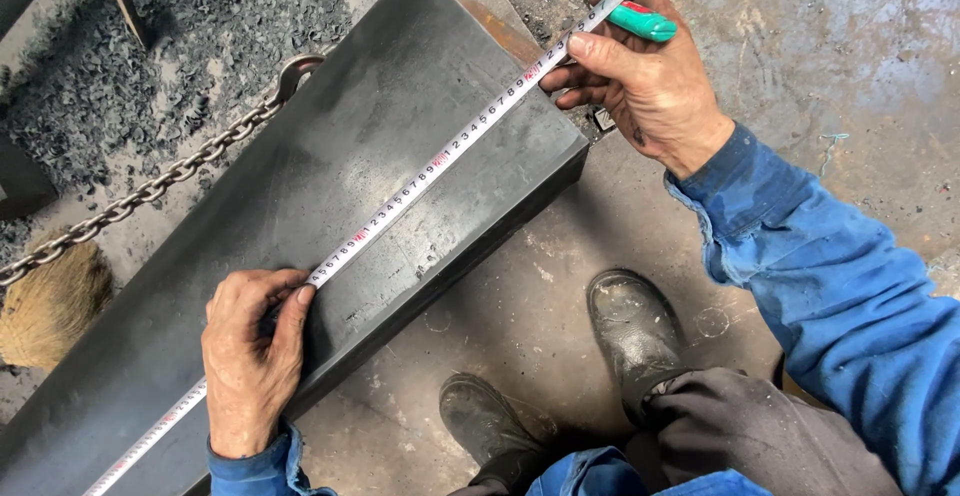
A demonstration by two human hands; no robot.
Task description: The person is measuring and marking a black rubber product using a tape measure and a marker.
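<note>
Your measuring tape (420,176) lies flat on the top face of the dark steel block (330,206), running diagonally from the block's near-left part up to its far-right corner, roughly crosswise to the block's long axis. Both of your hands are on it, one toward each end of the stretched part.

Your left hand (250,361) rests palm down on the block's near part, fingers bent and thumb tip pressed on the tape so that it is pinned against the steel (the tape carries on past this hand toward the lower left edge of the view). Your right hand (645,81) sits just past the block's far-right corner, thumb and curled fingers pinched on the tape where it runs off the edge; a green-and-red marker (642,22) is tucked in the same hand, its tip pointing away from the block.

A chain (150,191) with a hook lies along the block's left side, and your boots (560,376) stand just below its near-right edge.
</note>
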